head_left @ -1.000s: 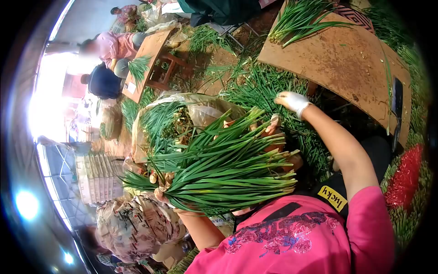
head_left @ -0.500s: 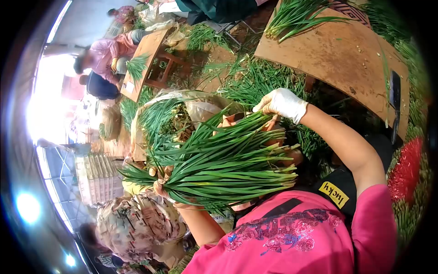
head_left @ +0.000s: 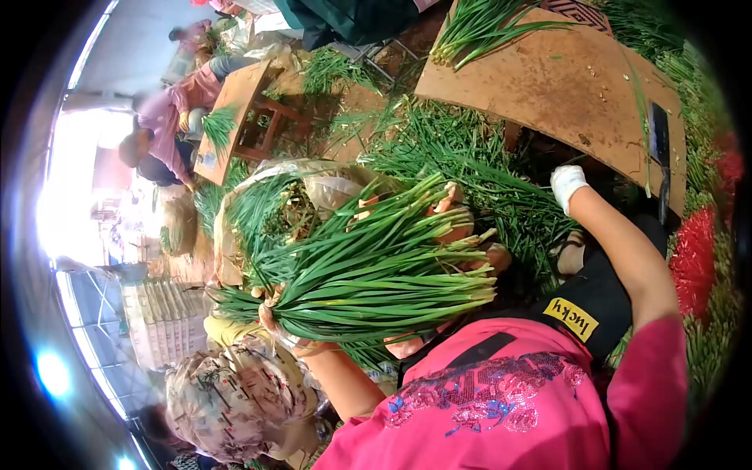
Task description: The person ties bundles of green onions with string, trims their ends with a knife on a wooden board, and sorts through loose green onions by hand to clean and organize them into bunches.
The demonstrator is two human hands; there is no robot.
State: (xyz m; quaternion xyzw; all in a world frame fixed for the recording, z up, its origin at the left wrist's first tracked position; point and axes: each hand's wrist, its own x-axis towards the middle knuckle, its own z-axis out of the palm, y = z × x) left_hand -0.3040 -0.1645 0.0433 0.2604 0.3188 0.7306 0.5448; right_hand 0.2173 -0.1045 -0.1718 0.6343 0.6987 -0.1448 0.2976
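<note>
Head view: left hand (head_left: 269, 307) clasping leafy end of bundle (head_left: 384, 286) in front of pink shirt (head_left: 454, 415), pale stems toward view's right. White-gloved right hand (head_left: 567, 188) near table (head_left: 548, 86), apart from bundle; finger closure cannot be told.

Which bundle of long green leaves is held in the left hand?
The big central bundle of long green leaves, gripped by the left hand; the top bundle lies on the big brown wooden table, the small bundle on the smaller brown table.

Yellow patch (head_left: 571, 316) — on black cloth (head_left: 605, 288) — reads "lucky".
</note>
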